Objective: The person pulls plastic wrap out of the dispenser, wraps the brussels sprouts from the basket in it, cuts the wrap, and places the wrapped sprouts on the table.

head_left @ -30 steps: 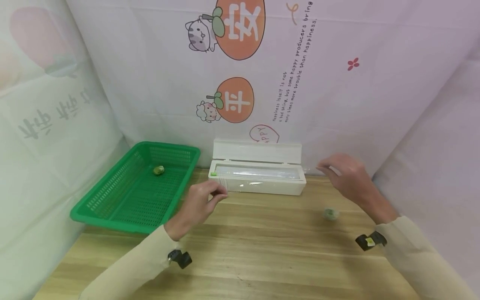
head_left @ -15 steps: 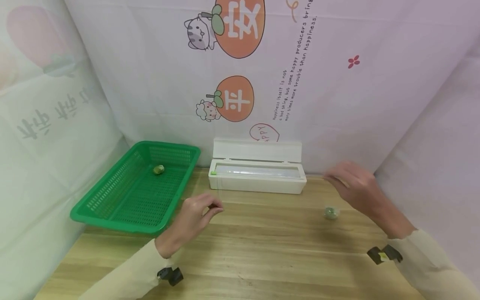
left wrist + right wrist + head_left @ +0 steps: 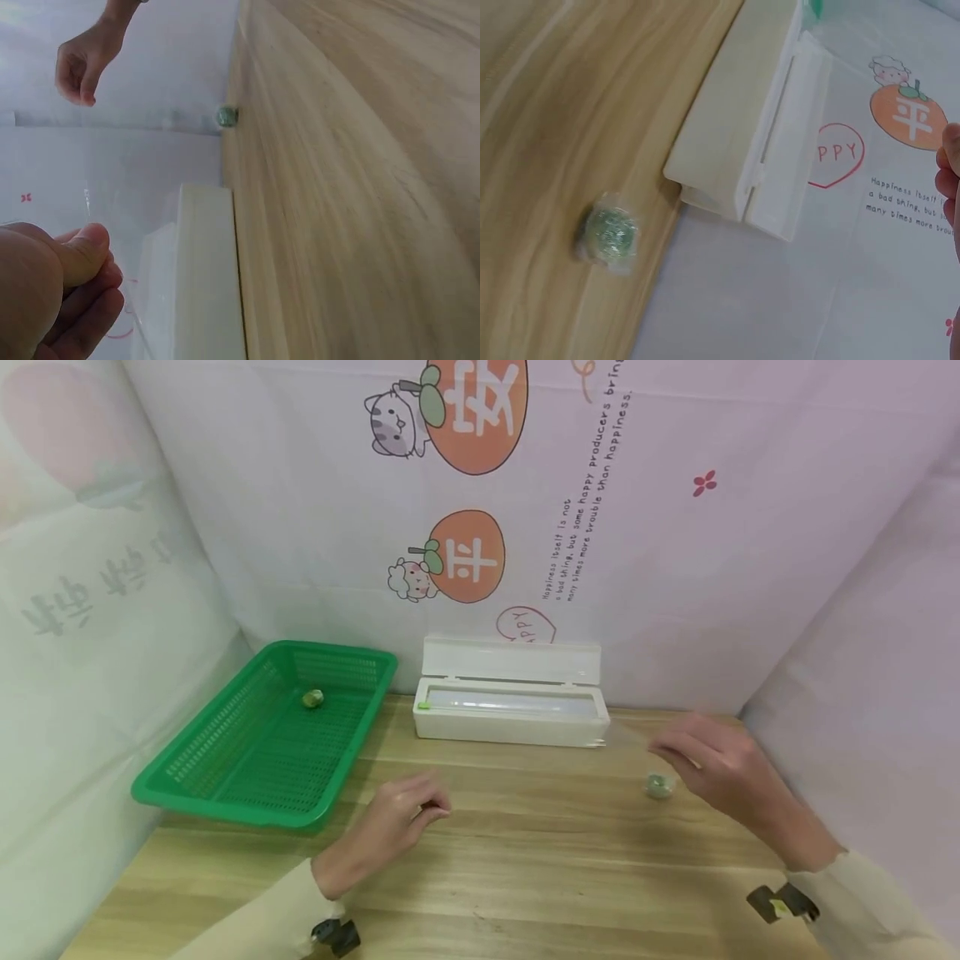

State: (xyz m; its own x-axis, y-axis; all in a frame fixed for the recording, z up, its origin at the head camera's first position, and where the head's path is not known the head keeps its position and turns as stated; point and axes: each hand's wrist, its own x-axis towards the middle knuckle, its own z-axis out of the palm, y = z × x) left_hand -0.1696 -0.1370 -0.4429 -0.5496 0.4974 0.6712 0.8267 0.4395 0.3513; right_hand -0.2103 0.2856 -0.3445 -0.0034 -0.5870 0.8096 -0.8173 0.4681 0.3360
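So the big change over the last second is that both hands have come down and back from the white box, toward the near edge of the bench. A second ago the clear film was showing right across the box's front; now that front looks bare in the head view, apart from a glint by its right end. My read is the sheet's probably off the roll, so the pulling-out bit seems done, though the stuff's so see-through I can't swear to it. Grip-wise, the left hand has thumb and fingertips pinched on the film, and the right hand is pinched the same way, seemingly on the other end, with the film running between them up in the air above the bench. The box hasn't budged: it sits along the far edge, lid flipped up, little green slider at its left end. The green wrapped lump is where it was too, over toward the bench's right side, near the right hand but untouched. Green basket stays at the far left corner with one wrapped piece inside.
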